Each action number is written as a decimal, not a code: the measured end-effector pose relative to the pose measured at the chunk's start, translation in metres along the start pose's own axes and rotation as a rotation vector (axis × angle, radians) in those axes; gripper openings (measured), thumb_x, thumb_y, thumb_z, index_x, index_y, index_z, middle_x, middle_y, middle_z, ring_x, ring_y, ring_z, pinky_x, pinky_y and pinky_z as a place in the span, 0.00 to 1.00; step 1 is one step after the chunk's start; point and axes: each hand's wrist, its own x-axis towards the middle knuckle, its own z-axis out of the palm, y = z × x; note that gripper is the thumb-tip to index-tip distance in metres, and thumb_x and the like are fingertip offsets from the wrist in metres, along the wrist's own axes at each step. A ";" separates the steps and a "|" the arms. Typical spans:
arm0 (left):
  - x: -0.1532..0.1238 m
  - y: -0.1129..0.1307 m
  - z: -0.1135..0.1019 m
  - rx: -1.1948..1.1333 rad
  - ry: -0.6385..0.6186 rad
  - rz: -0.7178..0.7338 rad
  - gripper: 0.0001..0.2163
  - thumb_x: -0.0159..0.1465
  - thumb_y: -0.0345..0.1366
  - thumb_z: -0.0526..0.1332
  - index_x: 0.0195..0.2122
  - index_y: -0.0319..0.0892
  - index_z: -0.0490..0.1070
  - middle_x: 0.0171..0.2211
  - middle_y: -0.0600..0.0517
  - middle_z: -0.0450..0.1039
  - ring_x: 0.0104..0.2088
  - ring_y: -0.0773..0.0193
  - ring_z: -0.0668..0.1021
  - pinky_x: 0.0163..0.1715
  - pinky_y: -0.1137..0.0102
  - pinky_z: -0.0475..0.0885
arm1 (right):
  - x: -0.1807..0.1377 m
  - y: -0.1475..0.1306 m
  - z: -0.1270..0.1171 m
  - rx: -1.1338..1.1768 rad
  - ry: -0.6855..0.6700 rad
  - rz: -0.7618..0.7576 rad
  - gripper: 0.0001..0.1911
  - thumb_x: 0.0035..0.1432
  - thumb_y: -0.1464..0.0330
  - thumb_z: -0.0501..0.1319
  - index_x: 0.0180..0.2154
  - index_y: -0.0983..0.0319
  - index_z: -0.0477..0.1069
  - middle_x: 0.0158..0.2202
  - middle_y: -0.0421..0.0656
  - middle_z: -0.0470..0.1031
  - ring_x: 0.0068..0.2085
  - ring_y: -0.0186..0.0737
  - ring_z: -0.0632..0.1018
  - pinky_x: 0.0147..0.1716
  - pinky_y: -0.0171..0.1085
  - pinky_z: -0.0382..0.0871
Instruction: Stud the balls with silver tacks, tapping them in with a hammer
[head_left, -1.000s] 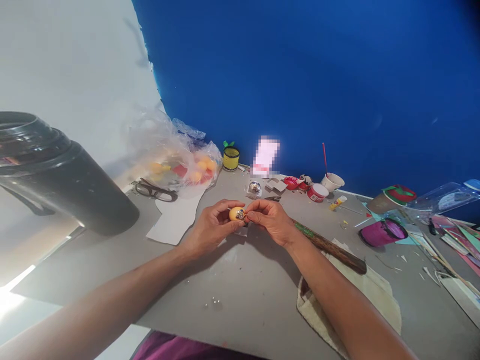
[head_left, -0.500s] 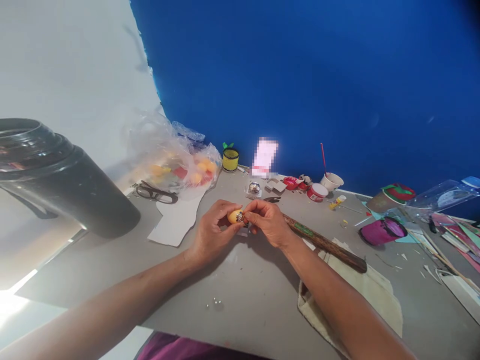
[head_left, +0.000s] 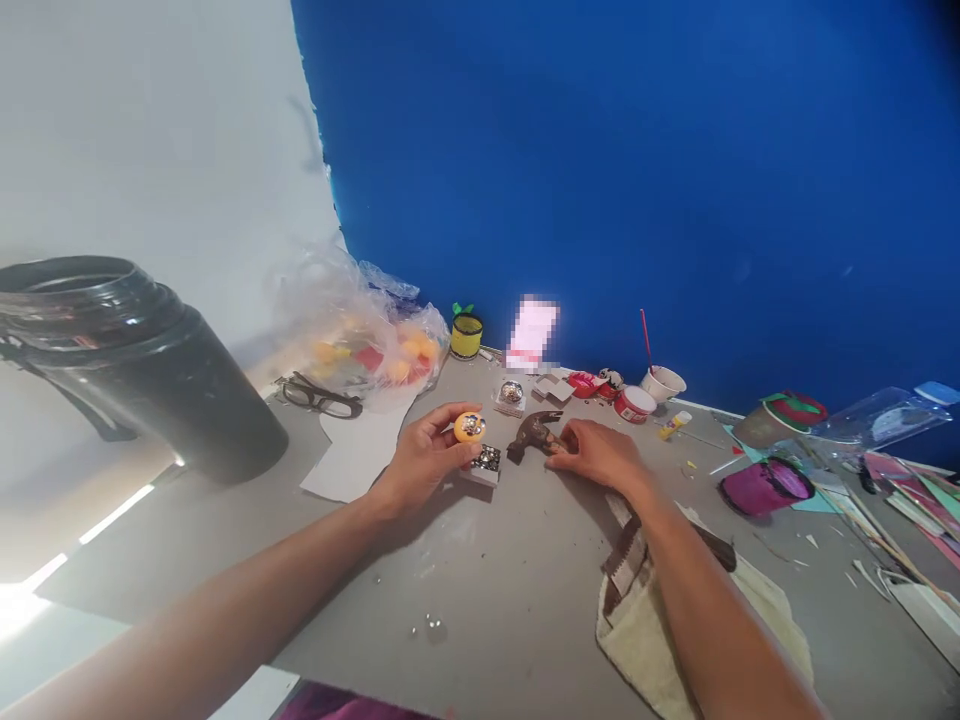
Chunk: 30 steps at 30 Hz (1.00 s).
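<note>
My left hand [head_left: 429, 458] is closed round a small orange ball [head_left: 470, 427] with shiny metallic studs on its top. Just below the ball is a small white box [head_left: 484, 475] filled with shiny studs. My right hand [head_left: 600, 455] has its fingers wrapped round a claw hammer [head_left: 538, 436] just behind its dark head. The hammer lies along the table, its wooden handle mostly hidden under my right hand and forearm. Behind the hands stands another small pack [head_left: 511, 396] with a shiny studded dome on it.
A big dark flask [head_left: 195, 380] leans at the left, near eyeglasses [head_left: 319, 396] and a plastic bag [head_left: 390, 345] of orange balls. A cloth [head_left: 757, 620] lies under my right forearm. Several loose studs [head_left: 433, 622] are in front. Paint pots [head_left: 634, 402] and a paper cup [head_left: 663, 383] stand behind.
My right hand has left the ball and moved right onto the hammer. The left hand still holds the ball, now with its studded side facing up. The stud box has come into view.
</note>
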 end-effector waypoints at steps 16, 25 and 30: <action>0.005 -0.001 0.000 0.035 0.031 0.003 0.19 0.56 0.37 0.71 0.48 0.39 0.75 0.27 0.56 0.74 0.24 0.67 0.75 0.32 0.67 0.72 | -0.032 -0.034 -0.018 0.187 0.540 -0.365 0.09 0.63 0.63 0.62 0.43 0.57 0.76 0.33 0.44 0.81 0.33 0.43 0.79 0.32 0.38 0.67; 0.004 -0.005 0.001 0.080 0.014 -0.013 0.19 0.54 0.37 0.72 0.47 0.39 0.76 0.27 0.55 0.76 0.23 0.67 0.74 0.29 0.67 0.72 | -0.038 -0.044 -0.012 0.153 0.689 -0.458 0.09 0.67 0.61 0.61 0.42 0.57 0.78 0.34 0.46 0.83 0.34 0.44 0.81 0.34 0.38 0.69; 0.004 -0.005 0.000 0.112 0.004 -0.022 0.19 0.53 0.36 0.72 0.47 0.39 0.77 0.27 0.55 0.77 0.23 0.67 0.74 0.29 0.69 0.71 | -0.044 -0.049 -0.017 0.033 0.574 -0.562 0.08 0.68 0.64 0.61 0.38 0.57 0.78 0.30 0.43 0.81 0.31 0.40 0.79 0.31 0.37 0.65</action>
